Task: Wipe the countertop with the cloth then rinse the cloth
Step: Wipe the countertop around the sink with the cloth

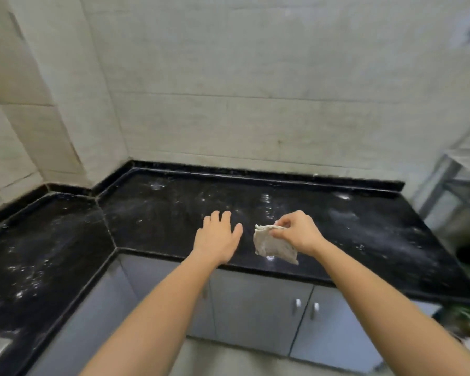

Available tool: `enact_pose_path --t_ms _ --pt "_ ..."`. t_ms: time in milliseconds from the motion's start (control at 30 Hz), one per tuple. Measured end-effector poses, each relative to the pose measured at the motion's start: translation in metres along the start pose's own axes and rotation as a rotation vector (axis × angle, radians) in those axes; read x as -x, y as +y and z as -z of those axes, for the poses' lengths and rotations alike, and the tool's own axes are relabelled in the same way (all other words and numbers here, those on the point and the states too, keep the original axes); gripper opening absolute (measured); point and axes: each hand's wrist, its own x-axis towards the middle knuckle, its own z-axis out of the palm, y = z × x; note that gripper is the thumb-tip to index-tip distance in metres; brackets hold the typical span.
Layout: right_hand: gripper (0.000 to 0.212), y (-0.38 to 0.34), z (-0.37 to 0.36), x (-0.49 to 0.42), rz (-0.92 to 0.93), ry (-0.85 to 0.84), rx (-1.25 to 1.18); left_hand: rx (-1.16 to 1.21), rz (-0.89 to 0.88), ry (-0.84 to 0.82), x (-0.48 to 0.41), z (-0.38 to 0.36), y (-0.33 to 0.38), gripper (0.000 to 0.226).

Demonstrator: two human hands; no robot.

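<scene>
Cloth [273, 244], pale and crumpled, hangs from the right hand [296, 233], which pinches its top edge between thumb and fingertips. It is held over the front part of the black tabletop [160, 213], not spread flat on it. The left hand [219, 237] is open with fingers spread, just to the left of the cloth and holding nothing; I cannot tell whether it touches the surface.

The step in hand looks like getting the cloth ready to wipe. It would go best if the left hand took the loose lower edge and helped open or fold the cloth into a flat pad. The palm could then press that pad down and draw it in long overlapping strokes from the back upstand toward the front edge. The pale specks and wet-looking glints scattered across the stone suggest the corner seam [107, 226] and the left wing both need passes too. A bunched cloth would likely skip over them.

Counted: one cloth, two hands, and one L-shaped tabletop made of two slabs. Below it, two small metal knobs [298, 303] sit on adjoining grey cabinet doors [255, 308].
</scene>
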Motion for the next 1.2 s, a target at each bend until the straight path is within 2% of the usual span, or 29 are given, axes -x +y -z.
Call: enact_pose_path --t_ms 300,633,800,933,1067,1200 --pt "0.016 0.155 0.099 -0.051 -0.241 0.181 -0.014 -0.034 -0.244 -0.157 -0.116 -0.106 0.153 0.051" --pt "0.008 0.283 0.164 -0.146 -0.426 0.247 -0.059 -0.036 -0.304 -0.374 -0.247 -0.216 0.257 0.057" --pt "0.008 0.329 0.193 -0.183 -0.475 0.253 -0.065 -0.051 -0.284 -0.467 -0.282 -0.257 0.282 0.058" --pt "0.013 0.367 0.219 -0.211 -0.483 0.32 -0.062 -0.033 -0.246 -0.531 -0.297 -0.287 0.295 0.059" --pt "0.02 0.415 0.254 -0.251 -0.446 0.391 0.004 -0.041 -0.192 -0.527 -0.316 -0.314 0.302 0.062" --pt "0.021 0.455 0.281 -0.286 -0.374 0.395 0.192 -0.048 -0.062 -0.469 -0.334 -0.339 0.304 0.063"
